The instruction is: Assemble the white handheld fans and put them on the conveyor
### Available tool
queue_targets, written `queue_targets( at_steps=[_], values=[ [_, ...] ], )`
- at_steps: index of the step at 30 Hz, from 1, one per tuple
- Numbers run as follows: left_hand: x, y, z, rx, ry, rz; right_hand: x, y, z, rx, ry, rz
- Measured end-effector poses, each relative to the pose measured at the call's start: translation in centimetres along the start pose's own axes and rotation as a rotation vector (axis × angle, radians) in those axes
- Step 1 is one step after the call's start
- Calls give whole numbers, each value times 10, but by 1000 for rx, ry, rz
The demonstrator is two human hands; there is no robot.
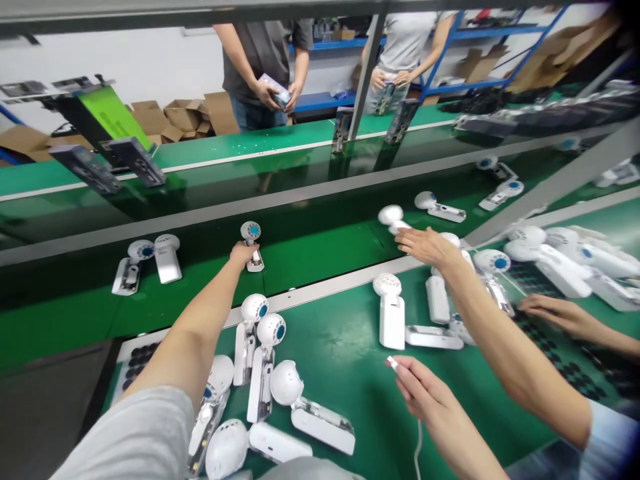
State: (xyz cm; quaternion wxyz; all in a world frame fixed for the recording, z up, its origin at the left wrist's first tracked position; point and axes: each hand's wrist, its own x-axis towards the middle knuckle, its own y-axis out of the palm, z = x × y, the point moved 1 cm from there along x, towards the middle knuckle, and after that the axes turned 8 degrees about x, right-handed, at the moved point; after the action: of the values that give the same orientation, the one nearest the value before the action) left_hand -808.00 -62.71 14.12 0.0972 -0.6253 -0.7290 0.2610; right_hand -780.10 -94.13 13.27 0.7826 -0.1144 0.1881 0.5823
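My left hand (pixel 243 255) reaches out over the far green strip, its fingers closed around the handle of a white round-headed device (pixel 251 231) with a blue centre. That device's handle is uncovered, with its inner parts showing. Close to my body, my right hand (pixel 425 393) pinches a small white cable plug (pixel 392 363) between thumb and fingers; its white cable (pixel 419 443) hangs down below. More devices of the same kind, such as one with a bare handle (pixel 261 380) and one lying on its side (pixel 320 423), rest between my arms.
A co-worker's hand (pixel 425 247) reaches in from the right to another device (pixel 391 215); a second hand (pixel 565 313) is near piled devices (pixel 550 260). Two people stand opposite, holding boxes (pixel 275 92). A metal post (pixel 565 180) slants across the right side.
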Motion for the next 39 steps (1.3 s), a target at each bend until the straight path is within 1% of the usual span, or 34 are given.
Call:
queue_targets(
  at_steps=[3, 5, 6, 8, 11, 14, 16, 18, 21, 23, 27, 29, 31, 32, 33, 34, 36, 38, 39],
  values=[
    [-3, 16, -13, -115, 6, 76, -5, 3, 7, -31, -77, 48],
    [-17, 21, -20, -203, 31, 155, -11, 5, 13, -59, -119, 87],
    [-28, 24, -23, -244, 46, 202, -14, 7, 16, -73, -140, 100],
    [-62, 29, -28, -319, 77, 305, -20, 11, 23, -101, -188, 112],
    [-129, 39, -30, -445, 102, 454, -29, 22, 32, -133, -271, 110],
    [-195, 46, -29, -485, 92, 544, -38, 35, 37, -142, -341, 120],
    [-227, 49, -30, -449, 118, 585, -44, 41, 39, -140, -374, 126],
    [-249, 50, -30, -414, 161, 638, -50, 44, 40, -132, -396, 137],
    [-266, 49, -32, -372, 196, 720, -58, 45, 39, -120, -422, 149],
    [-272, 48, -33, -358, 208, 743, -62, 45, 38, -113, -427, 152],
    [-280, 48, -34, -303, 263, 695, -69, 42, 35, -83, -372, 218],
    [-284, 48, -34, -244, 313, 672, -71, 39, 36, -142, -383, 211],
    [-287, 48, -34, -203, 363, 690, -72, 36, 37, -243, -401, 202],
    [-288, 48, -33, -198, 363, 721, -72, 34, 37, -280, -392, 220],
    [-289, 48, -32, -208, 332, 766, -71, 32, 36, -291, -369, 248],
    [-289, 48, -30, -232, 273, 816, -70, 31, 35, -278, -338, 279],
    [-290, 48, -28, -301, 120, 895, -69, 30, 31, -216, -291, 314],
    [-291, 48, -26, -364, 9, 922, -67, 31, 26, -167, -288, 306],
    [-292, 49, -26, -385, -10, 920, -66, 32, 25, -155, -289, 304]
  ],
)
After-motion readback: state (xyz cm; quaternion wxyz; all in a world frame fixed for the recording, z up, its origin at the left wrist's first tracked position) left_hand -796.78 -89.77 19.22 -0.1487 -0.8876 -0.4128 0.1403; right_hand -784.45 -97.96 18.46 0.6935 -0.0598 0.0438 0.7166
